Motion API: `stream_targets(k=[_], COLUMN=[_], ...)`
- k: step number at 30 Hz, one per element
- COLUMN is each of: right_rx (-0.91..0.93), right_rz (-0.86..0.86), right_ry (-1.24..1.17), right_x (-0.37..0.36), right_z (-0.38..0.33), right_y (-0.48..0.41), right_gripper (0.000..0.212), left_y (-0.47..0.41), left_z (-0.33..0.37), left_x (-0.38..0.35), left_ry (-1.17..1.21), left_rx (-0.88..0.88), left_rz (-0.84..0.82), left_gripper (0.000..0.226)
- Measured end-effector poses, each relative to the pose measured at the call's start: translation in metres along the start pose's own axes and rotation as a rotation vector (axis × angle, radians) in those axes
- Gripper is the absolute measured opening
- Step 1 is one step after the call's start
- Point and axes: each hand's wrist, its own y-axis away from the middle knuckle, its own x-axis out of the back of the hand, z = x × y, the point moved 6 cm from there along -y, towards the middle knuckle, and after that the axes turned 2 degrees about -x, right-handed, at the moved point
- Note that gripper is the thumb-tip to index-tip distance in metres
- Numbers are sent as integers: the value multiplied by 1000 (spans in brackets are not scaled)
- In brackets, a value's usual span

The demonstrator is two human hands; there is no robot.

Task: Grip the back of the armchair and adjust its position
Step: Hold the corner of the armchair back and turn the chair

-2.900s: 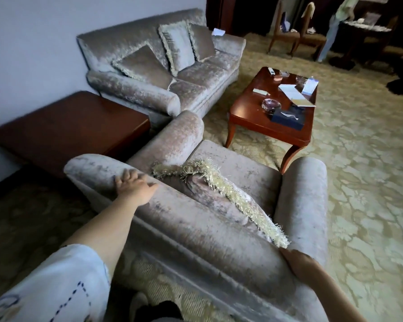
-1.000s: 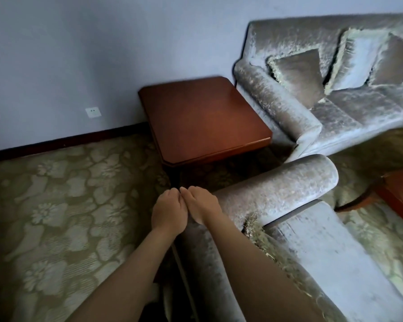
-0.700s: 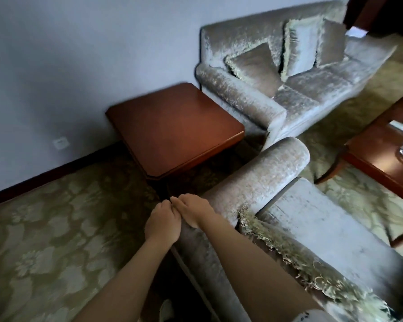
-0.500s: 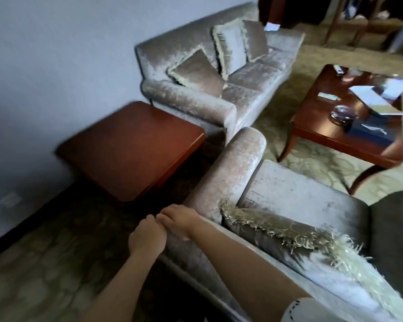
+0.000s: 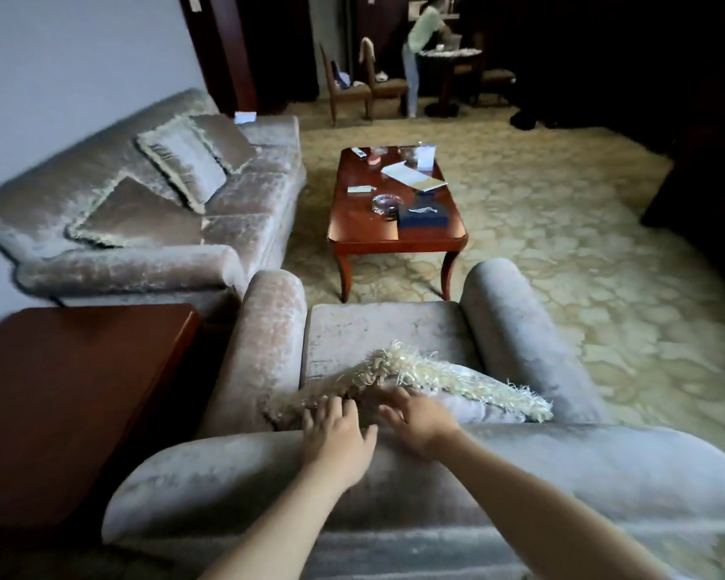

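Note:
The grey velvet armchair (image 5: 561, 466) fills the lower middle of the head view, its rolled back nearest me and its seat facing away. A fringed cushion (image 5: 469, 391) leans against the inside of the back. My left hand (image 5: 338, 433) lies over the top of the back with fingers spread, fingertips touching the cushion's fringe. My right hand (image 5: 415, 418) reaches over the back beside it, fingers apart, resting on the cushion. Neither hand grips anything.
A dark wooden side table (image 5: 68, 395) stands close to the armchair's left arm. A matching sofa (image 5: 143, 253) with cushions runs along the left wall. A coffee table (image 5: 394, 236) with papers and an ashtray stands ahead. A person (image 5: 419, 48) stands by chairs far back.
Both hands left the armchair's left rear corner, where they were together, and now lie spread over the middle of the back at the cushion. The view swung right to face the armchair squarely.

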Motion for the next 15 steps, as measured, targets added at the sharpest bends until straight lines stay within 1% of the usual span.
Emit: stream_targets(k=[5,8,9,11,13,15], right_rx=[-121,-210,-253,-301,-270,-232], right_rz=[137,189,209,239,239,230], right_ry=[20,151,203,294,321,306], right_x=[44,67,72,76,79,85], right_z=[105,171,193,216,230,240], right_y=[57,94,107,125,140,147], right_gripper=[45,46,48,57,62,60], left_y=[5,25,33,41,43,37], left_z=[124,198,221,245,266,285], left_x=[-17,-39,-50,-65,-68,-66], left_ry=[80,134,125,91,89,122], left_rx=[-171,-208,-212,-205,-152,-114], left_rz=[52,38,20,22,36,31], left_gripper=[57,64,67,71,71,70])
